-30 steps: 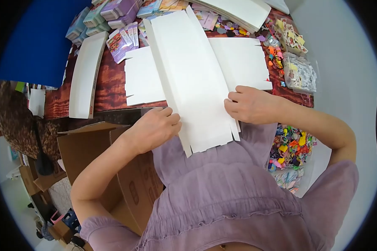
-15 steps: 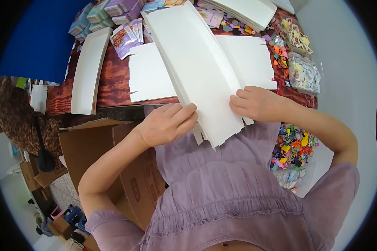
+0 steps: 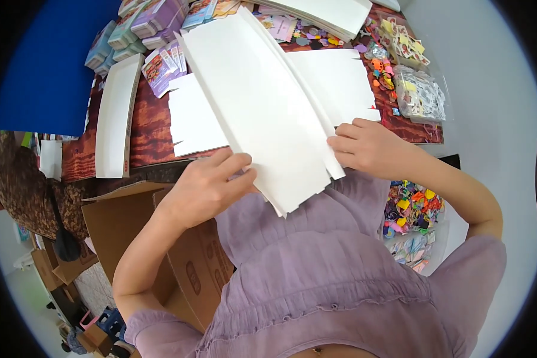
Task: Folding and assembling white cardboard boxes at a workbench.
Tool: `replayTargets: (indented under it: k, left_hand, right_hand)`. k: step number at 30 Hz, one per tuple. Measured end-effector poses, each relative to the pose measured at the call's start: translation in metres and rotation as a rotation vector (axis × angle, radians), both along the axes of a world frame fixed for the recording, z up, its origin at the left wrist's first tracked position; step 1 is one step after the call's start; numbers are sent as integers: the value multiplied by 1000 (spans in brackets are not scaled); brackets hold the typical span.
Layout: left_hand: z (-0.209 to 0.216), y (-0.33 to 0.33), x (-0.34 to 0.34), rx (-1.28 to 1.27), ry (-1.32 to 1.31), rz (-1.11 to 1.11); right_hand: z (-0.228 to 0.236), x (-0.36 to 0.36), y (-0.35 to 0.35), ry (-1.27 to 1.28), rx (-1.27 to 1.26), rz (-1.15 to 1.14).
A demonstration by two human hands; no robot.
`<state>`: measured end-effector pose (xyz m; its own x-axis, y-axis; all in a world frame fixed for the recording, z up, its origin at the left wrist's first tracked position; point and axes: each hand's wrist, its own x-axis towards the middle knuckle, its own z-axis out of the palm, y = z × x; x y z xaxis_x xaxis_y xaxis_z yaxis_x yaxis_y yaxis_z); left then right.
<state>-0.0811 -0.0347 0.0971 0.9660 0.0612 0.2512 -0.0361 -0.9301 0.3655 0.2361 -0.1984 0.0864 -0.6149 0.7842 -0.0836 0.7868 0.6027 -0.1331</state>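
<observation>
A long white cardboard box blank (image 3: 259, 107) slants from the far middle of the table toward my lap, its long sides partly folded up. My left hand (image 3: 212, 185) pinches its left edge near the close end. On the opposite edge, the fingers of my right hand (image 3: 367, 146) are closed round the right flap. The near end of the blank, with its cut tabs, sticks out past the table's front edge over my lap. Beneath it, another flat white card sheet (image 3: 337, 80) lies crosswise on the table, its middle hidden.
A folded white tray (image 3: 114, 125) lies at the left on the red wood-patterned table (image 3: 155, 134). Behind are purple packets (image 3: 161, 70), stacked packs (image 3: 155, 19) and white sheets (image 3: 334, 13). Clear tubs of trinkets (image 3: 420, 95) line the right. An open brown carton (image 3: 191, 268) stands below.
The blank's sides have spread outward and it looks flatter and wider. My left hand has moved left and slightly down with its edge; my right hand has barely moved.
</observation>
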Motion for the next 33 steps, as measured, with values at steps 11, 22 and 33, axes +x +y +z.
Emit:
replayTargets:
  k: [11, 22, 33]
  left_hand:
    - [12, 1, 1, -243, -110, 187]
    - [-39, -15, 4, -9, -37, 84]
    - [-76, -56, 37, -97, -243, 587]
  right_hand:
    - [-4, -5, 2, 177, 168, -109]
    - [6, -6, 11, 364, 97, -225]
    - [-44, -18, 27, 423, 133, -204]
